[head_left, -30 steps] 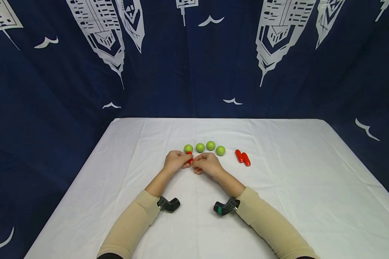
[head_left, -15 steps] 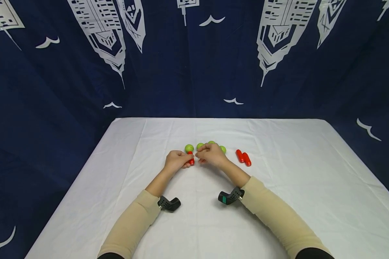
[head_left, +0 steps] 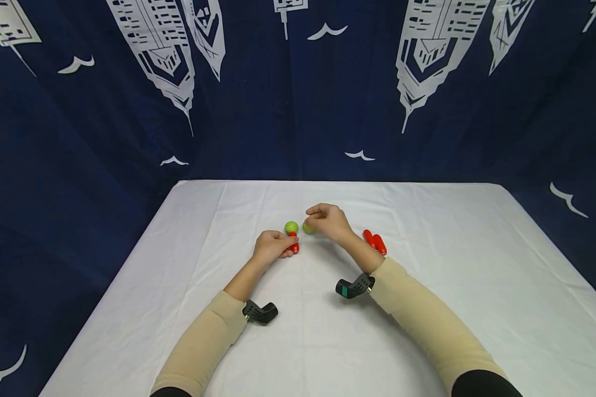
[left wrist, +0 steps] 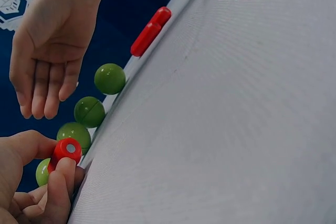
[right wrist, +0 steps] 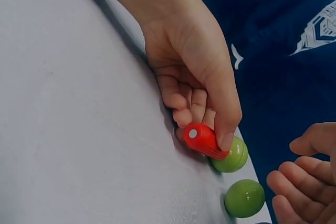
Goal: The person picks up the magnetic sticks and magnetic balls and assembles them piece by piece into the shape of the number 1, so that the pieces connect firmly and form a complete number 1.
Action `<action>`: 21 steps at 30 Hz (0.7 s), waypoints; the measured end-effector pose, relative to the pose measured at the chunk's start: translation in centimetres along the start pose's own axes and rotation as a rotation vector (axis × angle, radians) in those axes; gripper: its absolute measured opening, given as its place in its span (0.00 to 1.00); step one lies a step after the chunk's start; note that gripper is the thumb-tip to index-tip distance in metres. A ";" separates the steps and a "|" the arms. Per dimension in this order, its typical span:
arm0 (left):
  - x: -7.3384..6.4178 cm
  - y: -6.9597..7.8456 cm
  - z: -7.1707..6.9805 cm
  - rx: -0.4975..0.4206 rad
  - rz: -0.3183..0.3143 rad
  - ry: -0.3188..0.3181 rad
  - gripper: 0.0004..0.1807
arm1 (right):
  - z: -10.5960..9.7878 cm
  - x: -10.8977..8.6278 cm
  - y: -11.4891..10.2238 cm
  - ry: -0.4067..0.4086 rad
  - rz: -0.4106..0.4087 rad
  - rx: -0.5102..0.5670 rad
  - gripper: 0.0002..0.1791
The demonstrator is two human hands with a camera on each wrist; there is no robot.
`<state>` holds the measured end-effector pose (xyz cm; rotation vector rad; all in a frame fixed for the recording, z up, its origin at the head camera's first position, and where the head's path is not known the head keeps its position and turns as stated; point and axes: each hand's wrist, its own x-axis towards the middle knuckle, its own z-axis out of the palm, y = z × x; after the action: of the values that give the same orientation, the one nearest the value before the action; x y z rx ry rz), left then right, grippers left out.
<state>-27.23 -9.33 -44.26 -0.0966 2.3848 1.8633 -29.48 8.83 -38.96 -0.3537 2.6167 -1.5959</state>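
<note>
My left hand (head_left: 273, 245) pinches a short red rod (right wrist: 206, 141) between thumb and fingers. A pale round disc shows on the rod's near end. The rod's far end meets a green ball (head_left: 291, 227); whether they are joined cannot be told. My right hand (head_left: 329, 221) hovers over the other green balls, fingers extended and palm bare in the left wrist view. Beneath it a second green ball (head_left: 308, 227) is partly covered, and the rest are hidden from the head view. The left wrist view shows further green balls (left wrist: 109, 78) in a row.
Two more red rods (head_left: 379, 245) lie side by side to the right of my right hand. A white cloth covers the table (head_left: 298, 331). Behind its far edge hangs a dark blue curtain (head_left: 298, 110) with white prints.
My right hand has left the red rod and moved forward and slightly right over the green balls. My left hand keeps holding the rod in nearly the same place.
</note>
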 end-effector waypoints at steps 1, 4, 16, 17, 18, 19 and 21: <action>0.0 0.0 0.0 0.000 0.000 0.000 0.11 | 0.0 0.1 0.0 0.004 -0.016 -0.013 0.17; 0.0 0.0 0.0 -0.005 0.001 0.000 0.11 | 0.0 0.4 0.3 -0.001 -0.060 -0.076 0.17; 0.1 0.1 0.0 0.004 -0.008 0.000 0.11 | 0.4 0.8 1.3 -0.037 -0.256 -0.604 0.21; 0.1 0.1 0.0 0.003 -0.009 0.000 0.11 | 0.4 0.8 1.4 -0.035 -0.257 -0.631 0.21; 0.1 0.1 0.0 0.003 -0.010 0.000 0.11 | 0.4 0.8 1.5 -0.033 -0.256 -0.652 0.22; 0.1 0.0 0.0 0.005 -0.012 -0.001 0.11 | 0.4 0.8 1.6 -0.031 -0.255 -0.669 0.22; 0.1 0.0 0.0 0.006 -0.012 0.000 0.11 | 0.5 0.8 1.8 -0.027 -0.255 -0.699 0.22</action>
<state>-27.34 -9.32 -44.22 -0.1100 2.3844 1.8501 -30.52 9.02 -40.72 -0.7497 3.1226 -0.6377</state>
